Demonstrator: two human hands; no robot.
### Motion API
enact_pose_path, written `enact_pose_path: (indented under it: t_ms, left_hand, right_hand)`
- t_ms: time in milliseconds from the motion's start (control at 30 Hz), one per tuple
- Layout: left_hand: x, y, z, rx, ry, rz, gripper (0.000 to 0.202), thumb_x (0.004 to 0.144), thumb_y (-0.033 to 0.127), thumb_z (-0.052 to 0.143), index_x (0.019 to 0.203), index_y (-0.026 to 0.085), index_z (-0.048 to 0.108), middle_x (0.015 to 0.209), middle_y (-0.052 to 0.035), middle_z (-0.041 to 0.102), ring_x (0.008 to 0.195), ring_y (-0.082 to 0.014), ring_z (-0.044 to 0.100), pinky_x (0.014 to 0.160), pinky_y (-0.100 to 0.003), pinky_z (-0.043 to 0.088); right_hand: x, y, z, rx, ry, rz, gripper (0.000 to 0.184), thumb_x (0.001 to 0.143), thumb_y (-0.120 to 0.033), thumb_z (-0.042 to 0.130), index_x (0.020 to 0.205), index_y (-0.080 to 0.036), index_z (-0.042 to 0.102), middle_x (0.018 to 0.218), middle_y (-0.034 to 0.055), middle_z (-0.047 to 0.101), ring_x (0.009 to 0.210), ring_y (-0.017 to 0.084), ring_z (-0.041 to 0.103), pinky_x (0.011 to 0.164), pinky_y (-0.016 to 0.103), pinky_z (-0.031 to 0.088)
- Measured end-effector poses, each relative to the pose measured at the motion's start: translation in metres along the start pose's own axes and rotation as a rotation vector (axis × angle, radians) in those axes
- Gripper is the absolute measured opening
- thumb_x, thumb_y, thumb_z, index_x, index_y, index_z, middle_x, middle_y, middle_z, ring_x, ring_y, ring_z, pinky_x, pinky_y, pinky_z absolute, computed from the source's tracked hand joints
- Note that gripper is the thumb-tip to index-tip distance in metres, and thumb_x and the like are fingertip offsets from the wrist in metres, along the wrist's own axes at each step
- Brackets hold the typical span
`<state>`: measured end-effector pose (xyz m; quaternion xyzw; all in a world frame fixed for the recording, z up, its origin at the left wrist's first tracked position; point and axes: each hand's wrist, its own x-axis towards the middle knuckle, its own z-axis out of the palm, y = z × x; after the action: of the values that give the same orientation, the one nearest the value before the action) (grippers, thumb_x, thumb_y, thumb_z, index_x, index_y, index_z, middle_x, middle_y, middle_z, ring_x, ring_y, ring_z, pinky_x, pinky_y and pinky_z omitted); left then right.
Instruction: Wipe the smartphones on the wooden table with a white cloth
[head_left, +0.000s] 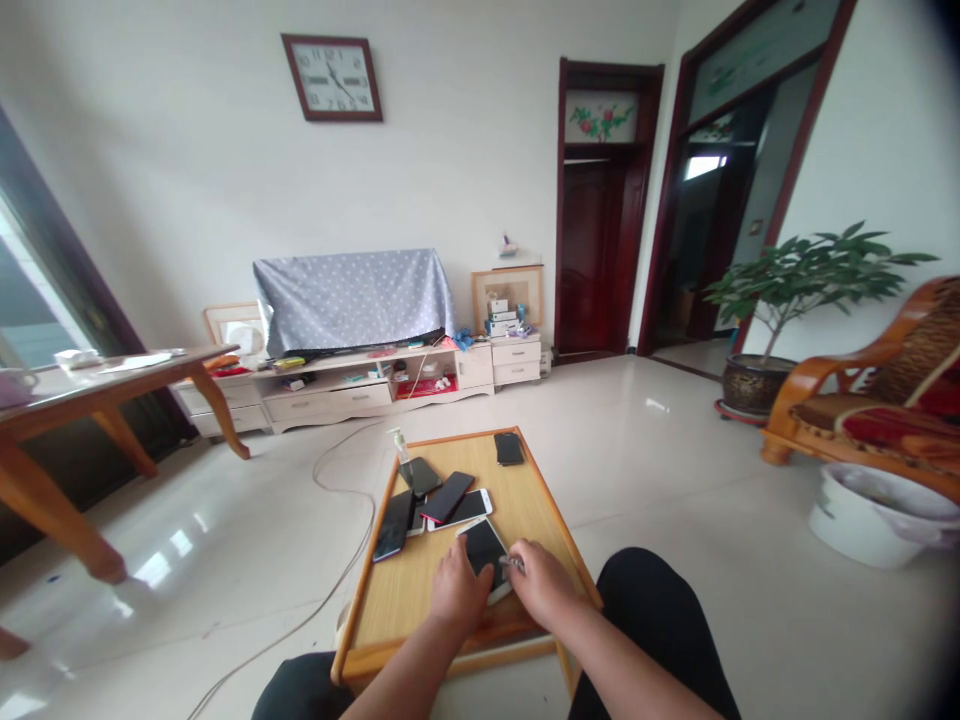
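A white-edged phone [484,545] with a dark screen lies on the small wooden table [517,495] in front of me. My left hand [459,588] grips its left edge, the thumb reaching over the lower screen. Closed at the phone's right edge, my right hand [541,582] pinches a small silvery metal thing [511,563], whose kind I cannot make out. Just beyond lie a white phone [476,503] and a dark phone with a red edge [450,496] resting across it. Further left is another dark phone [393,526].
At the table's far left a pump bottle [400,444] stands beside a dark device [420,476]. A black phone [509,449] lies at the far right corner. A cable [330,590] runs along the floor left of the table. My knees flank the table.
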<state>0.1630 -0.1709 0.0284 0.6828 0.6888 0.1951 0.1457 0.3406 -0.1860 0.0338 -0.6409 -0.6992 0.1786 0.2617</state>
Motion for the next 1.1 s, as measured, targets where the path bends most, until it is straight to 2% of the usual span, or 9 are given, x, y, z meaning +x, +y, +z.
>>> enact_pose_path:
  t_ms: [267,367,467,533,633,733,833,967,1100]
  left_hand:
    - [0.005,0.024,0.005,-0.013,-0.085,0.075,0.054,0.093,0.052,0.043,0.137,0.021,0.050,0.129,-0.0107,0.067,0.121,-0.0277,0.059,0.099,-0.039,0.043]
    - [-0.002,0.026,0.002,0.023,-0.089,0.078,0.067,0.090,0.063,0.044,0.143,0.022,0.045,0.142,-0.0127,0.058,0.132,-0.0303,0.050,0.105,-0.043,0.038]
    - [-0.015,0.025,0.000,0.119,-0.054,0.063,0.095,0.074,0.073,0.061,0.149,0.022,0.036,0.146,-0.0152,0.052,0.136,-0.0353,0.043,0.109,-0.049,0.031]
    - [-0.023,0.022,-0.001,0.177,-0.034,0.079,0.103,0.066,0.071,0.069,0.150,0.021,0.035,0.144,-0.0153,0.053,0.134,-0.0355,0.044,0.109,-0.049,0.030]
    - [-0.030,0.018,-0.002,0.180,-0.040,0.093,0.091,0.070,0.062,0.069,0.147,0.022,0.040,0.140,-0.0141,0.056,0.130,-0.0337,0.048,0.105,-0.047,0.033]
    - [-0.031,0.013,-0.005,0.147,-0.060,0.097,0.074,0.078,0.047,0.063,0.145,0.023,0.042,0.140,-0.0121,0.058,0.129,-0.0308,0.049,0.104,-0.044,0.034]
    - [-0.031,0.004,-0.011,0.136,-0.049,0.106,0.074,0.079,0.041,0.062,0.147,0.024,0.039,0.143,-0.0106,0.056,0.135,-0.0291,0.044,0.108,-0.043,0.031]
    - [-0.033,-0.011,-0.016,0.137,-0.025,0.061,0.083,0.075,0.047,0.066,0.148,0.022,0.037,0.145,-0.0121,0.055,0.137,-0.0306,0.043,0.110,-0.043,0.030]
    - [-0.036,-0.024,-0.016,0.102,0.008,0.066,0.084,0.074,0.046,0.066,0.149,0.022,0.035,0.141,-0.0111,0.058,0.134,-0.0299,0.046,0.110,-0.042,0.030]
  right_hand:
    - [-0.012,0.004,0.006,0.174,-0.059,-0.056,0.011,0.093,-0.031,0.057,0.097,-0.025,0.065,0.089,0.0015,0.075,0.083,0.019,0.070,0.066,0.024,0.042]
    - [-0.005,0.020,-0.006,0.201,0.062,0.006,0.019,0.095,-0.037,0.054,0.088,-0.025,0.067,0.082,0.0009,0.072,0.076,0.018,0.067,0.065,0.025,0.043]
    - [0.007,0.038,-0.019,0.179,0.204,0.059,0.021,0.094,-0.036,0.053,0.091,-0.024,0.070,0.092,0.0040,0.071,0.085,0.019,0.066,0.073,0.027,0.047]
    - [0.012,0.045,-0.023,0.183,0.234,0.072,0.024,0.095,-0.034,0.048,0.099,-0.023,0.070,0.099,0.0061,0.070,0.092,0.020,0.066,0.080,0.029,0.048]
    - [0.012,0.041,-0.019,0.190,0.249,0.033,0.026,0.096,-0.029,0.045,0.107,-0.022,0.068,0.108,0.0075,0.069,0.099,0.020,0.064,0.088,0.030,0.048]
    - [0.004,0.027,-0.005,0.178,0.211,-0.142,0.029,0.096,-0.021,0.043,0.111,-0.024,0.068,0.118,0.0063,0.068,0.109,0.019,0.063,0.094,0.029,0.047]
    - [-0.001,0.016,0.011,0.099,0.139,-0.279,0.034,0.095,-0.015,0.043,0.114,-0.025,0.069,0.126,0.0051,0.068,0.121,0.021,0.059,0.104,0.033,0.043]
    - [0.000,0.012,0.015,-0.003,0.102,-0.207,0.031,0.094,-0.017,0.049,0.118,-0.025,0.067,0.121,0.0058,0.069,0.117,0.024,0.058,0.102,0.037,0.040]
    - [0.002,0.006,0.008,-0.091,0.104,-0.118,0.021,0.095,-0.022,0.051,0.105,-0.025,0.069,0.113,0.0070,0.070,0.107,0.026,0.058,0.093,0.037,0.040]
